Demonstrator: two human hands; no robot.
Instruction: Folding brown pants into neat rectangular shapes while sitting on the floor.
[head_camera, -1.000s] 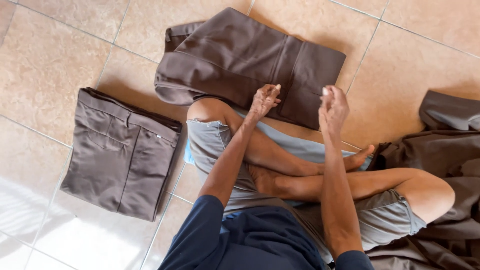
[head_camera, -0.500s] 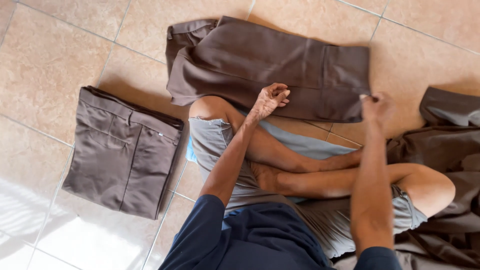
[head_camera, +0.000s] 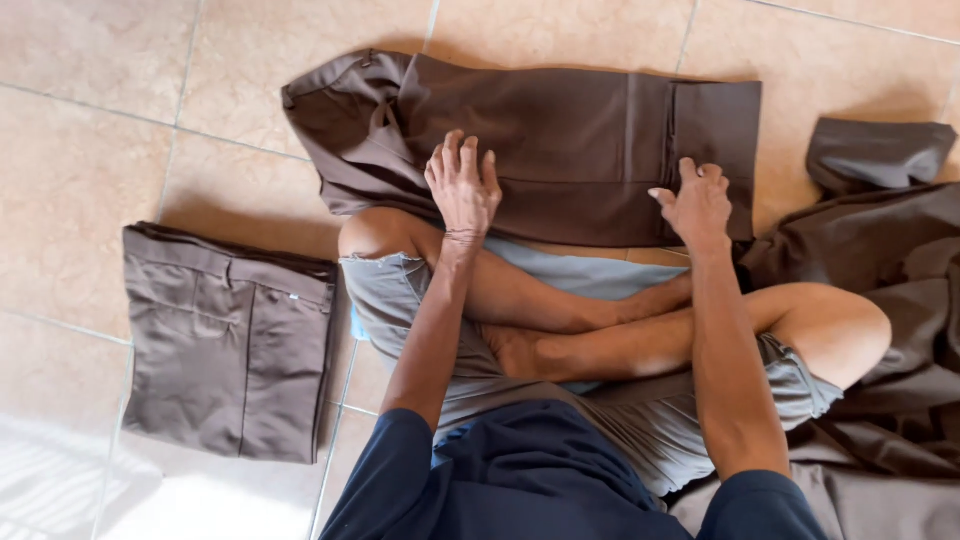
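A pair of brown trousers (head_camera: 580, 140) lies spread sideways on the tiled floor in front of my crossed legs. My left hand (head_camera: 463, 185) rests flat on its near edge, fingers spread, close to the bunched waist end at the left. My right hand (head_camera: 700, 205) presses on the near right part of the cloth beside the folded hem end, fingers curled slightly. Neither hand lifts the fabric.
A folded pair of brown trousers (head_camera: 230, 340) lies on the floor at my left. A heap of loose brown garments (head_camera: 890, 280) sits at my right, running down past my knee. Beige floor tiles (head_camera: 90, 130) surround everything.
The trousers have been spread out wider to the right. My right hand moved right with the cloth edge, then settled on it; my left hand flattened onto the fabric.
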